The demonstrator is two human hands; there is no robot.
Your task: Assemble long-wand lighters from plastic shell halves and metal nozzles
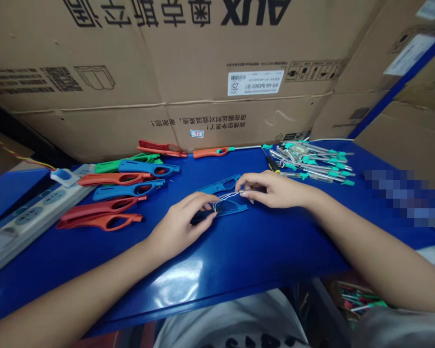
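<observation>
My left hand (186,217) is closed at the handle end of a blue lighter casing half (235,208), thumb and fingertips near thin white wires (226,195). The wires run across to my right hand (270,188), which pinches their other end between thumb and fingers. Just behind lies a second blue casing half (217,186), its loop end close to my right fingertips. What sits inside the front casing half is mostly hidden by my left fingers.
Several red, orange, blue and green lighter casings (112,208) lie at left beside a white power strip (39,210). An orange lighter with a metal tube (212,152), a dark screwdriver (273,163) and a pile of metal tubes with teal parts (311,162) lie behind. A cardboard box (188,72) stands at the back.
</observation>
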